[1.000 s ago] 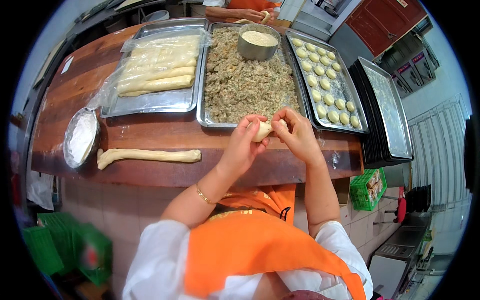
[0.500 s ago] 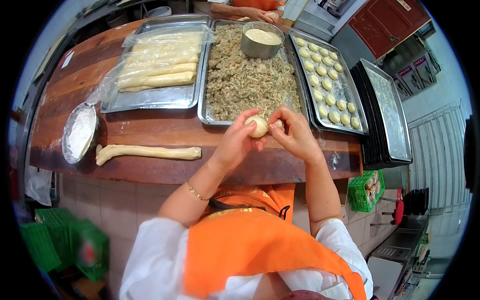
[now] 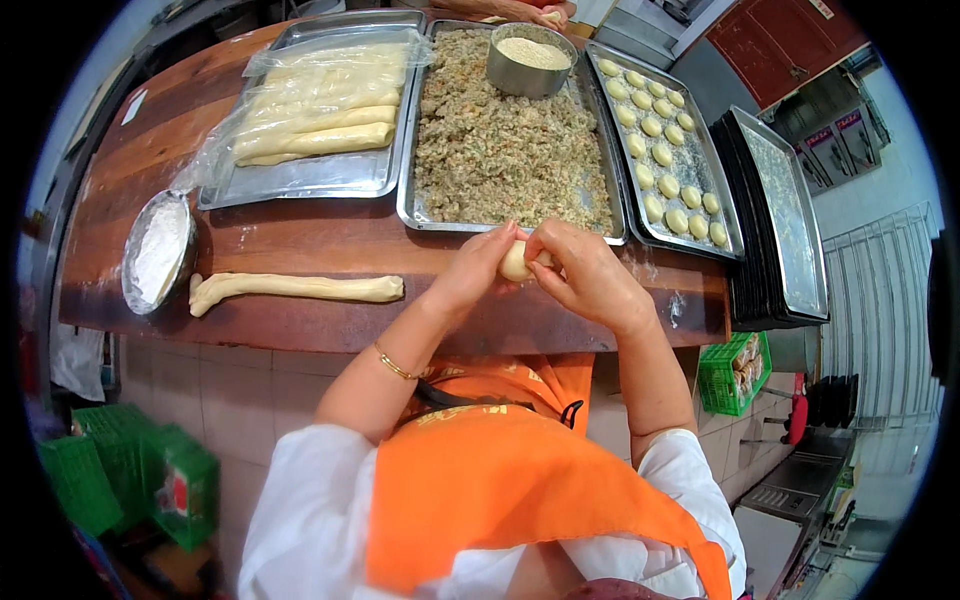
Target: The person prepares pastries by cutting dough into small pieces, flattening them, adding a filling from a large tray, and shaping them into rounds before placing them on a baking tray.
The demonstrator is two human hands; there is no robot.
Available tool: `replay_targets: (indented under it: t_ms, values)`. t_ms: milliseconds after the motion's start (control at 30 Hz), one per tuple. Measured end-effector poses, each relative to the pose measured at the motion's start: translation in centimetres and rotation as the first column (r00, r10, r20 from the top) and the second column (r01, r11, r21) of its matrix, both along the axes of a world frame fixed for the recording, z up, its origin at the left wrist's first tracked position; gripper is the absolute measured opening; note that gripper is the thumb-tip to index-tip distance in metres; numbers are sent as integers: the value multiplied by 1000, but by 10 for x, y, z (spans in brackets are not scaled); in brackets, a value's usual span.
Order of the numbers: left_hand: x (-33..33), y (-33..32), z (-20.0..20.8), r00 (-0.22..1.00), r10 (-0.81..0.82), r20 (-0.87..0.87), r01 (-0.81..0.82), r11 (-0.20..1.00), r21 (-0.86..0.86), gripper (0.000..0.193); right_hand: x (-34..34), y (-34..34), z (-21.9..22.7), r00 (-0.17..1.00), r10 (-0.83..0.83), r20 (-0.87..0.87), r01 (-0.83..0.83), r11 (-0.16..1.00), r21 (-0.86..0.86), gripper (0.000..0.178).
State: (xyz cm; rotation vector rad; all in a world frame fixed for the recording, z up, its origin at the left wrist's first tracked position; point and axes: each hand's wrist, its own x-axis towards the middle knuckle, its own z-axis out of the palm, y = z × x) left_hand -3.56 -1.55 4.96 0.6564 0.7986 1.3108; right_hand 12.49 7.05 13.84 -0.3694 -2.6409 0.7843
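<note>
A pale, round dough ball (image 3: 515,262) is held over the table's near edge. My left hand (image 3: 472,268) is closed around its left side. From the right, my right hand (image 3: 585,272) pinches the ball's edge with curled fingers; its fingertips are partly hidden. Just beyond both hands is a metal tray (image 3: 432,226) spread with coarse, chopped filling (image 3: 505,150), where a round metal tin (image 3: 525,82) of pale crumbs stands. To the left of my hands, a long dough rope (image 3: 300,288) lies on the wooden table.
A bowl of white flour (image 3: 160,255) stands at the left. Behind it, dough strips (image 3: 320,130) lie under plastic film on a tray. At the right are a tray of small dough balls (image 3: 662,153) and stacked dark trays (image 3: 765,230). Another person's hand (image 3: 545,14) shows at the far side.
My right hand has moved in over the dough ball, and my left fingers have closed further around it. The small bit of dough seen at my right fingertips is now hidden. The view has shifted slightly.
</note>
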Motion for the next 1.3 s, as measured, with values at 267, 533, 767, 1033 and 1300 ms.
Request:
replay_targets:
  t_ms: [267, 533, 767, 1033, 1300]
  values:
    - [-8, -10, 8, 920, -15, -392, 119, 962, 244, 51, 5, -2, 3, 990, 143, -6, -142, 988, 66, 20]
    - [-6, -36, -22, 605, 116, -788, 157, 953, 261, 49, 22, -12, -55, 928, -237, -287, 112, 914, -391, 24]
    - [-6, -40, -62, 659, 56, -750, 46, 992, 114, 52, 63, -27, -137, 899, -418, -131, 427, 903, 46, 42]
    - [32, 21, -35, -55, 320, -946, 318, 904, 287, 52, 91, -15, -124, 676, -637, -370, 599, 768, -227, 29]
    - [14, 29, -51, -203, 239, -950, 454, 882, 125, 59, 110, -23, -142, 640, -673, -370, 620, 737, -270, 24]
